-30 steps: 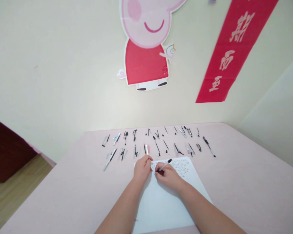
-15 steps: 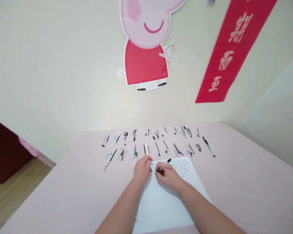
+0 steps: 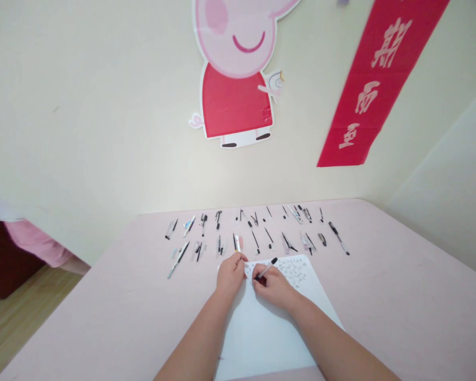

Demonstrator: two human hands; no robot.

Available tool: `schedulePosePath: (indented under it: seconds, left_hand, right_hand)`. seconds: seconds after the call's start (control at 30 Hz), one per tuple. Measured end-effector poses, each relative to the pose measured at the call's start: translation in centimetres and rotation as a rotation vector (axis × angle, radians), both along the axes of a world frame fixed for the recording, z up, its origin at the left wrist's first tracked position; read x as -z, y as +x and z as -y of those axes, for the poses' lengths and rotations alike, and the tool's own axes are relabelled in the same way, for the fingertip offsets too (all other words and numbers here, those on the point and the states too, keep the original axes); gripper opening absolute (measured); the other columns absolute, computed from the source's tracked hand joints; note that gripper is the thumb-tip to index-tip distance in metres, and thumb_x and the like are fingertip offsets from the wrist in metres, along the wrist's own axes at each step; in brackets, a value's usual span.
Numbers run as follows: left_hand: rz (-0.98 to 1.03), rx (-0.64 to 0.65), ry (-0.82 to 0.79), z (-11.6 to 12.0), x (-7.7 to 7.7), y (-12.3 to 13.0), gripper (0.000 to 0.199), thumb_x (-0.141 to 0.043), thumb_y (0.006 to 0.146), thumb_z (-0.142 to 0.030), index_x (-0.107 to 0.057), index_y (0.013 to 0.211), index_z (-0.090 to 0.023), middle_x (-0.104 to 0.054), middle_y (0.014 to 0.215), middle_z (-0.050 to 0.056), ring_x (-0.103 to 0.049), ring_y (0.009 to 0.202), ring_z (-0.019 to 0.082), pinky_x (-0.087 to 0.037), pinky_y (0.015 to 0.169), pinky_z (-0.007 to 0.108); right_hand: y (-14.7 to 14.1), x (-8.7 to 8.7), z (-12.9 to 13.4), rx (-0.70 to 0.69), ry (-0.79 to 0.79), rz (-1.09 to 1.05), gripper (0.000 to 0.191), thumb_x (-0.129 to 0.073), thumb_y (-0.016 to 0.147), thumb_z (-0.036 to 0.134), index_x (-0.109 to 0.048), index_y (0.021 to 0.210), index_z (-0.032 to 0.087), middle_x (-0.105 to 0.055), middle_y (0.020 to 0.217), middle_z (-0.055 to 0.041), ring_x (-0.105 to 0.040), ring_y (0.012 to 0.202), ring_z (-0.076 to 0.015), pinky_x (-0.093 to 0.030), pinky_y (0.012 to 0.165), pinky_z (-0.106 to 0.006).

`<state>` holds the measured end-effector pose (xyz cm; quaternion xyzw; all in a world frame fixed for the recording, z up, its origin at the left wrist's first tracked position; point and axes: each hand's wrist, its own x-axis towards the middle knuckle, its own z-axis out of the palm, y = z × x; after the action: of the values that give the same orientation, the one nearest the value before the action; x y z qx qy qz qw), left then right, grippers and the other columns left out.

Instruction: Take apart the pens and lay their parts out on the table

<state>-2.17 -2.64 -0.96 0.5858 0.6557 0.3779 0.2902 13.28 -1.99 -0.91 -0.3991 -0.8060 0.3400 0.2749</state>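
A white sheet of paper [image 3: 267, 338] lies on the pink tabletop, with rows of small dark marks in its upper part. My right hand [image 3: 275, 287] rests on the sheet, its fingers closed around a pen [image 3: 267, 268] with a clear barrel and a black end pointing up. The pen's tip is hidden by the fingers. At the sheet's upper left edge is my left hand [image 3: 230, 273], its fingers curled together; whether they hold anything besides the paper's edge is hidden.
Two rows of pens and pen parts, such as a white pen [image 3: 178, 260] and a black-capped pen [image 3: 339, 238], lie beyond the sheet on the pink table [image 3: 115, 307]. A person's pink sleeve [image 3: 43, 243] shows at the left edge.
At the left, the other person's pink clothing has come further into view, over the floor beside the table. My two hands and the pen have barely moved.
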Motion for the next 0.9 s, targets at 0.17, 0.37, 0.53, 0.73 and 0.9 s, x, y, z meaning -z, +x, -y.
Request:
schedulePosePath:
  seconds: [0.17,0.37,0.53,0.73,0.9]
  left_hand:
    - [0.006,0.004,0.008,0.01,0.13,-0.01,0.024,-0.035,0.073,-0.017,-0.059,0.076,-0.02,-0.055,0.047,-0.004,-0.055,0.052,0.014,-0.035,0.054,0.024]
    - [0.0,0.004,-0.005,-0.01,0.12,-0.04,0.024,-0.035,0.073,-0.018,-0.059,0.076,-0.02,-0.055,0.047,-0.004,-0.055,0.052,0.014,-0.035,0.053,0.024]
    - [-0.003,0.004,-0.001,-0.01,0.07,-0.02,0.025,-0.035,0.073,-0.017,-0.059,0.076,-0.02,-0.055,0.047,-0.004,-0.055,0.052,0.014,-0.035,0.054,0.024]
    - [0.001,0.009,0.004,0.04,0.04,0.01,0.024,-0.035,0.073,-0.018,-0.058,0.076,-0.02,-0.056,0.048,-0.003,-0.055,0.052,0.014,-0.034,0.053,0.024]
    - [0.005,0.016,0.002,-0.02,0.21,-0.04,0.024,-0.034,0.075,-0.019,-0.058,0.076,-0.02,-0.055,0.048,-0.004,-0.055,0.053,0.014,-0.035,0.054,0.024]
  right_hand:
    - [-0.06,-0.06,0.01,-0.001,-0.003,-0.006,0.013,-0.046,0.065,0.009,-0.053,0.066,0.019,-0.048,0.055,0.0046,-0.045,0.051,-0.0099,-0.035,0.053,-0.02]
    - [-0.06,-0.08,0.0,-0.001,-0.009,0.009,0.013,-0.046,0.065,0.008,-0.053,0.065,0.02,-0.048,0.055,0.0047,-0.046,0.052,-0.01,-0.035,0.053,-0.019]
    - [0.02,-0.02,0.02,-0.012,-0.018,0.006,0.012,-0.047,0.066,0.01,-0.053,0.067,0.019,-0.048,0.056,0.0048,-0.045,0.051,-0.0096,-0.035,0.053,-0.019]
    - [-0.03,-0.21,0.15,-0.02,-0.01,0.005,0.013,-0.046,0.065,0.009,-0.054,0.067,0.019,-0.048,0.056,0.0047,-0.045,0.052,-0.0097,-0.035,0.053,-0.019]
    - [0.17,0.56,-0.34,0.076,-0.007,-0.046,0.009,-0.047,0.068,0.013,-0.054,0.069,0.019,-0.046,0.055,0.0051,-0.044,0.051,-0.0099,-0.034,0.052,-0.02]
